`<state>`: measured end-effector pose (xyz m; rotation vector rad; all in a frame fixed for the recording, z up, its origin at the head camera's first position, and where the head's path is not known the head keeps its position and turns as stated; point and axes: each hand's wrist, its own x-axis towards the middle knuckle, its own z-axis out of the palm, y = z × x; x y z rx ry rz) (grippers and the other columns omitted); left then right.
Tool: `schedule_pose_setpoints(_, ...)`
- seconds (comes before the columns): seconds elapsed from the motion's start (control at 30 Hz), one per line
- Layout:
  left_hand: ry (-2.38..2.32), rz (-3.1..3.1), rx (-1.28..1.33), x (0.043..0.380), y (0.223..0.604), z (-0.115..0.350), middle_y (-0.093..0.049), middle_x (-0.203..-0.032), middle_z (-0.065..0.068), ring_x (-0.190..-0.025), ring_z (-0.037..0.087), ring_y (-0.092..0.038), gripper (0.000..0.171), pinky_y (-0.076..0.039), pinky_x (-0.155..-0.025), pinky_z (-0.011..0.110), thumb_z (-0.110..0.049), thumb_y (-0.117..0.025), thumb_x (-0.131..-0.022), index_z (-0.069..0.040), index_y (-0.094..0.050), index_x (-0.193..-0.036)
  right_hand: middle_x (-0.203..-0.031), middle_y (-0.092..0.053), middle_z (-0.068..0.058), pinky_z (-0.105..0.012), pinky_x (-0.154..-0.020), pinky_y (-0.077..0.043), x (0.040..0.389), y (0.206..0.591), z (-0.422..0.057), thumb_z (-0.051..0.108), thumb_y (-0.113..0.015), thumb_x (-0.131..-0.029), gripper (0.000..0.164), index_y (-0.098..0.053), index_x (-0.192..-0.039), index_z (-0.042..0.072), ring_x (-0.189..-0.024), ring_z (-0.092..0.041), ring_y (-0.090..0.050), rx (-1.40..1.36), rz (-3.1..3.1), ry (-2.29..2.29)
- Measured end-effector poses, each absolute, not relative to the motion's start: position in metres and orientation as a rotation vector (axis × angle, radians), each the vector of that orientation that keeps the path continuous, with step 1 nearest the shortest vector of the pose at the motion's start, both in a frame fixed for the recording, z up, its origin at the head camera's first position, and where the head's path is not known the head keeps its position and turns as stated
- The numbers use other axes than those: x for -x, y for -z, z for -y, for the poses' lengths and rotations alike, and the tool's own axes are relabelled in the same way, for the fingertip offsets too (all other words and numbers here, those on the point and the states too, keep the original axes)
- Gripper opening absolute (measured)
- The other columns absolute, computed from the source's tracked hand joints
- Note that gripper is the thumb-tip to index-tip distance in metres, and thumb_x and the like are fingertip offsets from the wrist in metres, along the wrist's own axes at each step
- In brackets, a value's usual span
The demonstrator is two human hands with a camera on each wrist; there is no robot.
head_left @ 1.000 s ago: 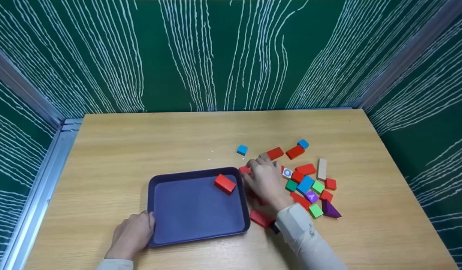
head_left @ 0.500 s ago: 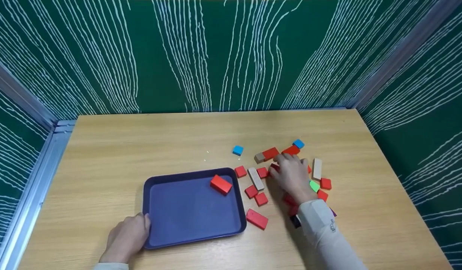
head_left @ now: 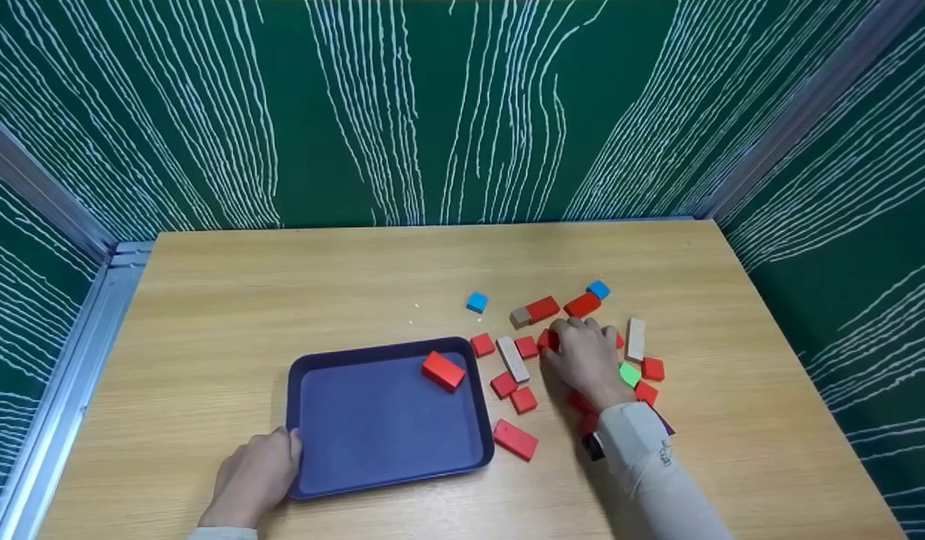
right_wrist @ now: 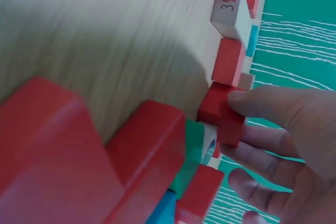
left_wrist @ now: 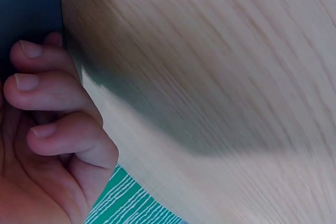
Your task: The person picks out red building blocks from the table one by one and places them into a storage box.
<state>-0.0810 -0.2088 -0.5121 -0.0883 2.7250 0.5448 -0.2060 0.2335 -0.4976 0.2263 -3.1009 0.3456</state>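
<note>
At the left side of the dark blue tray (head_left: 387,420), my left hand (head_left: 252,472) grips the edge; the left wrist view shows its fingers (left_wrist: 52,93) curled beside the tray wall. Inside the tray, near its far right corner, lies one red block (head_left: 442,370). My right hand (head_left: 586,360) is over the group of blocks right of the tray. Between thumb and fingers it pinches a red block (right_wrist: 223,111), partly hidden by the hand in the head view. Close to that hand are a green block (right_wrist: 190,153) and another red block (right_wrist: 202,190).
Several red blocks and a pale wooden block (head_left: 513,359) lie between the tray and my right hand. A blue cube (head_left: 476,302) sits farther back. Another pale block (head_left: 635,340) and a light green block (head_left: 629,373) lie to the right. Green patterned walls surround the table (head_left: 319,292).
My right hand has moved right, from beside the tray's edge to the middle of the blocks, and now pinches a red block. My left hand stays on the tray.
</note>
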Motion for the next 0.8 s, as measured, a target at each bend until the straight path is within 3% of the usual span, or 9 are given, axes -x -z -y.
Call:
schedule_pose_setpoints(0.2, -0.518, -2.702, 0.097, 0.082, 0.511, 0.209, -0.056, -0.071, 0.012, -0.063, 0.024, -0.056, 0.045, -0.046, -0.054, 0.042, -0.025, -0.034, -0.107, 0.012, -0.061, -0.108, -0.105, -0.066, -0.015, -0.053, -0.085, -0.033, 0.201, 0.486, -0.229, 0.021, -0.079, -0.087, 0.036, -0.069, -0.117, 0.003, -0.095, -0.037, -0.054, -0.242, 3.071, -0.379)
schedule_pose_setpoints(0.43, -0.525, -2.714, 0.088, 0.082, 0.511, 0.208, -0.062, -0.078, 0.016, -0.066, 0.026, -0.059, 0.046, -0.048, -0.057, 0.045, -0.025, -0.035, -0.107, 0.013, -0.061, -0.110, -0.110, -0.067, -0.014, -0.054, -0.089, -0.033, 0.185, 0.467, -0.211, 0.025, -0.080, -0.086, 0.040, -0.069, -0.119, 0.005, -0.099, -0.034, -0.055, -0.284, 3.045, -0.432)
schedule_pose_setpoints(0.63, -0.558, -2.726, 0.089, 0.079, 0.512, 0.207, -0.051, -0.063, 0.010, -0.055, 0.022, -0.053, 0.044, -0.042, -0.049, 0.039, -0.022, -0.033, -0.107, 0.010, -0.063, -0.100, -0.102, -0.068, -0.007, -0.055, -0.087, -0.037, 0.165, 0.461, -0.182, 0.029, -0.080, -0.085, 0.032, -0.071, -0.108, 0.009, -0.094, -0.030, -0.059, -0.453, 2.952, -0.426)
schedule_pose_setpoints(0.8, -0.539, -2.748, 0.072, 0.079, 0.512, 0.207, -0.052, -0.065, 0.009, -0.058, 0.023, -0.053, 0.041, -0.045, -0.051, 0.042, -0.022, -0.034, -0.106, 0.006, -0.061, -0.093, -0.108, -0.068, -0.004, -0.051, -0.087, -0.041, 0.147, 0.458, -0.158, 0.036, -0.079, -0.086, 0.037, -0.071, -0.115, 0.014, -0.098, -0.024, -0.060, -0.576, 2.970, -0.414)
